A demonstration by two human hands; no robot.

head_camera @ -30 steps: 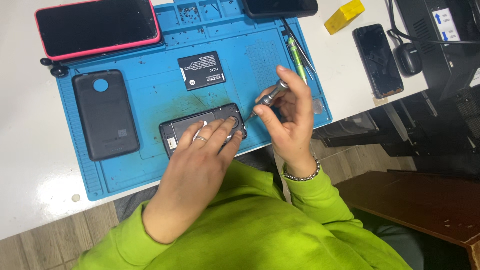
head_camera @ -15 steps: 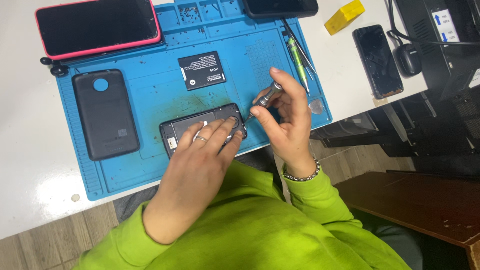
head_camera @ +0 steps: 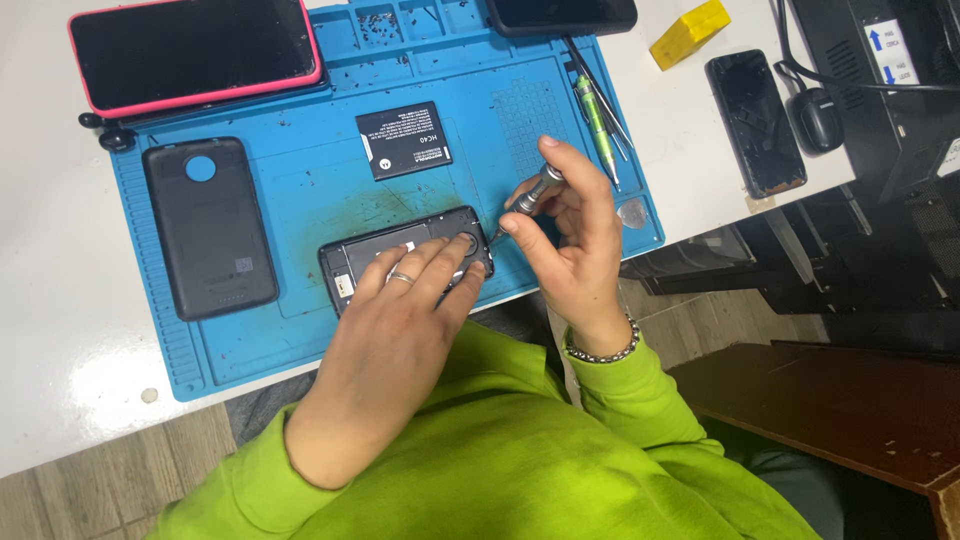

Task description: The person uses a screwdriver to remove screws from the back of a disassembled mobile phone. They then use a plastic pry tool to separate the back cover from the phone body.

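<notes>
**A:** Start at the fingertips. The right hand [head_camera: 570, 250] has thumb and fingers pinched shut around a slim silver screwdriver [head_camera: 530, 196], index finger curled over its top end, the tip angled down toward the upper right corner of the opened phone [head_camera: 405, 258].

**B:** Is the tip touching?

**A:** It's right at the phone's edge; whether it sits in a screw is too small to tell. The left hand [head_camera: 400, 320] lies flat across the phone, fingers spread and pressing down on it rather than gripping, a ring on one finger.

**B:** And the phone itself?

**A:** It lies back-open near the front edge of the blue work mat [head_camera: 300, 340], partly covered by those left fingers. Further up the mat lies a loose black battery [head_camera: 403, 140], well apart from the phone. To the left is a dark back cover [head_camera: 210, 225] with a round hole showing blue through it.

**B:** What's further out?

**A:** There's a phone in a pink case [head_camera: 195, 50] at the mat's top left, and a green-handled tool [head_camera: 597, 125] with tweezers beside it on the right. Off the mat, a yellow block [head_camera: 690, 32] and another dark phone [head_camera: 755, 122] rest on the white table [head_camera: 60, 300]. The person wears bright green sleeves, with a beaded bracelet [head_camera: 600, 352] on the right wrist.
</notes>
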